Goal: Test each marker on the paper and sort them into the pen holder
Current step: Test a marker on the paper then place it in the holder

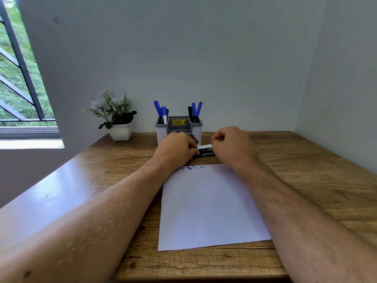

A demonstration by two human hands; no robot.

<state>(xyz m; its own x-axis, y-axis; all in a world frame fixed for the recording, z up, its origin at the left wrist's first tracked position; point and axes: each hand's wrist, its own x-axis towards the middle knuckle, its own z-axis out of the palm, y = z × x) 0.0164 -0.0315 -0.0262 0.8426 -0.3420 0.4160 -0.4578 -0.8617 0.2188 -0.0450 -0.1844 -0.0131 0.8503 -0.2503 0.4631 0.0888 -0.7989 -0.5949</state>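
Black-and-white markers [205, 150] lie on the wooden desk [306, 180] just in front of the pen holder [177, 127]. My left hand [175, 147] grips their left end with curled fingers, and my right hand [232, 146] pinches the right end of the upper marker. The white and grey pen holder has blue markers and a black one standing in its left and right compartments. A white sheet of paper [210, 205] lies nearer to me, with blue and black scribbles [193, 167] along its far edge.
A small white pot with an artificial plant [117, 117] stands at the back left of the desk. The wall rises right behind the holder, and another wall closes the right side. A barred window [18, 78] is at the left.
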